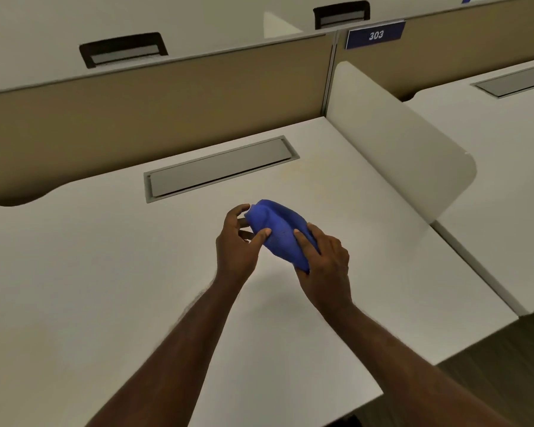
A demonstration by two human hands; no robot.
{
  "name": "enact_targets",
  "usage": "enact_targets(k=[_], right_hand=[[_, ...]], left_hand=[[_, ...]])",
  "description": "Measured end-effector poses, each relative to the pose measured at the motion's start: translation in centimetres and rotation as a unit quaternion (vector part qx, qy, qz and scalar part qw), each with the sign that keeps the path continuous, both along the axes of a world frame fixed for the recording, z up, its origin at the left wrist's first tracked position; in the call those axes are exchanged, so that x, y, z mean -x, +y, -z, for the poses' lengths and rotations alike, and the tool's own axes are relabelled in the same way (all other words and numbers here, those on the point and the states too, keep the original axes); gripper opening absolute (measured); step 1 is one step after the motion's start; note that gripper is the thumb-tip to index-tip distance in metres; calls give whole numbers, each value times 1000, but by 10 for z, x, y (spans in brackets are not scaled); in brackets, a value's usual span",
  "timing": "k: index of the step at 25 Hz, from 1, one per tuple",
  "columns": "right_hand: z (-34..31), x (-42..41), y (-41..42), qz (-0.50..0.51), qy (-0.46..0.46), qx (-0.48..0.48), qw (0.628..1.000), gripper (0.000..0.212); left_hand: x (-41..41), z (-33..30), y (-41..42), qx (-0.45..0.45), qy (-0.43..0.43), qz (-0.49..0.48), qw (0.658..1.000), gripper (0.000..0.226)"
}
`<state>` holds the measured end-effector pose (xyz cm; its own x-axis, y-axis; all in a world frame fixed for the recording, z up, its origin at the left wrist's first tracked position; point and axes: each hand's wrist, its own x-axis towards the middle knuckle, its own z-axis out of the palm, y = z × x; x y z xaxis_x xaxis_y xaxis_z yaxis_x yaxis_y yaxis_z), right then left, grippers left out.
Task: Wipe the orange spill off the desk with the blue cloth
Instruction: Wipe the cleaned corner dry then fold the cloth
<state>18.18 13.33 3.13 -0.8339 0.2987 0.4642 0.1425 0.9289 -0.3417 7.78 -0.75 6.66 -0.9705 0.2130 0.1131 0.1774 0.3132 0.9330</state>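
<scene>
The blue cloth [278, 228] is bunched into a thick wad and held above the middle of the white desk [105, 272]. My left hand [238, 245] grips its left end, thumb pressed on top. My right hand [326, 261] grips its right and lower end, fingers wrapped over it. Both hands touch the cloth at once. No orange spill shows on the desk surface; a very faint yellowish tint near the grey cable flap is too weak to tell.
A grey cable flap [221, 167] is set into the desk behind the hands. A tan partition [151, 109] closes the back, a white rounded divider [398, 143] the right side. A blue sign "303" [375, 34] hangs above. A neighbouring desk [506, 143] lies right.
</scene>
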Motion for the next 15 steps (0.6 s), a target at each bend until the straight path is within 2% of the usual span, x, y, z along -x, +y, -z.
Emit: enact_targets(k=[7,15], right_hand=[[27,69,96,3,-16,26,1000,72],[34,136,160,62,-59,33,996,73]], left_hand=[[70,18,108,12,-6,-9,1000,59],[142,27,184,25,-11,3,1000,55]])
